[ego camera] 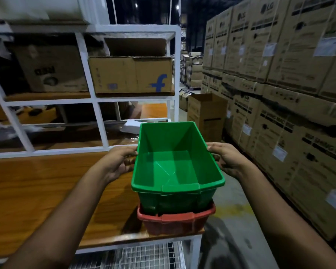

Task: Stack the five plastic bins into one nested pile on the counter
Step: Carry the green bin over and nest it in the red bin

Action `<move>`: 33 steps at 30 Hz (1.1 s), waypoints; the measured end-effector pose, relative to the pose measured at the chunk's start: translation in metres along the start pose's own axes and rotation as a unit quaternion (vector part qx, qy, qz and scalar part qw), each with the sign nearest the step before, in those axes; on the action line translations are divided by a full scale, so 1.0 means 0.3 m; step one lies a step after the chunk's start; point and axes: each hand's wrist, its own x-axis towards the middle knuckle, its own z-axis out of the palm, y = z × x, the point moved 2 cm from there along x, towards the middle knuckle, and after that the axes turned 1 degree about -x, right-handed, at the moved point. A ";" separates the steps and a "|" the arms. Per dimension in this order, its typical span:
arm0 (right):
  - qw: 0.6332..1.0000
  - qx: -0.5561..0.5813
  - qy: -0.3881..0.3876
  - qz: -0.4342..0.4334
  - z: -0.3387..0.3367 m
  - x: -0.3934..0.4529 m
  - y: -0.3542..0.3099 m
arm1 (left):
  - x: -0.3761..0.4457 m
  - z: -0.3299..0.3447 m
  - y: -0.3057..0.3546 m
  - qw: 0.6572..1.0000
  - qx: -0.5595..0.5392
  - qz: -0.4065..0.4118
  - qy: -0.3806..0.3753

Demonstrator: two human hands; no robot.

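While your left hand point(118, 162) curls round the left rim of the green bin point(176, 162), your right hand point(226, 160) does the same on the right rim, thumbs lying over the top edge and fingers tucked beneath the lip. Both grips are closed on that bin, one at each long side, about midway along it. The green bin sits upright and empty, its open mouth facing you, and its lower part is inside the red bin point(175, 222), so only the red rim and front wall show under it. You cannot tell whether the green bin is fully seated or held a little above the bottom. The red bin rests on the wooden table point(47, 191), at its near right corner, close to the edge. Behind the table stands a white shelf frame point(97, 121), and on its upper level a cardboard box point(130, 76) with a blue letter printed on it. To your right, across the concrete floor point(231, 230), rises a wall of stacked cartons point(279, 74) with white labels. Below the table edge you see a wire grid point(144, 257).
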 end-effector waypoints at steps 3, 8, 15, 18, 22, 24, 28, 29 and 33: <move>1.000 -0.011 0.003 0.015 -0.016 0.017 0.055 | 0.025 0.001 -0.060 1.000 0.003 -0.015 0.002; 0.998 -0.066 -0.001 0.025 -0.040 0.021 0.145 | 0.058 -0.016 -0.167 0.999 0.031 -0.036 0.021; 0.993 -0.110 0.031 0.025 -0.048 0.012 0.217 | 0.083 -0.051 -0.259 0.994 0.088 -0.046 0.042; 0.988 -0.150 0.038 0.017 -0.051 0.010 0.224 | 0.089 -0.056 -0.271 0.994 0.090 -0.041 0.052; 0.982 -0.181 0.048 0.002 -0.048 0.004 0.234 | 0.083 -0.050 -0.280 0.992 0.106 -0.040 0.053; 0.981 -0.186 0.049 0.000 -0.041 -0.003 0.240 | 0.082 -0.050 -0.289 0.992 0.104 -0.042 0.056; 0.979 -0.196 0.056 -0.002 -0.040 -0.012 0.256 | 0.078 -0.056 -0.304 0.991 0.112 -0.040 0.056; 0.978 -0.199 0.060 -0.001 -0.040 -0.013 0.258 | 0.075 -0.057 -0.305 0.991 0.118 -0.041 0.057; 0.970 -0.229 0.080 -0.003 -0.036 -0.023 0.265 | 0.034 -0.047 -0.302 0.986 0.152 -0.038 0.064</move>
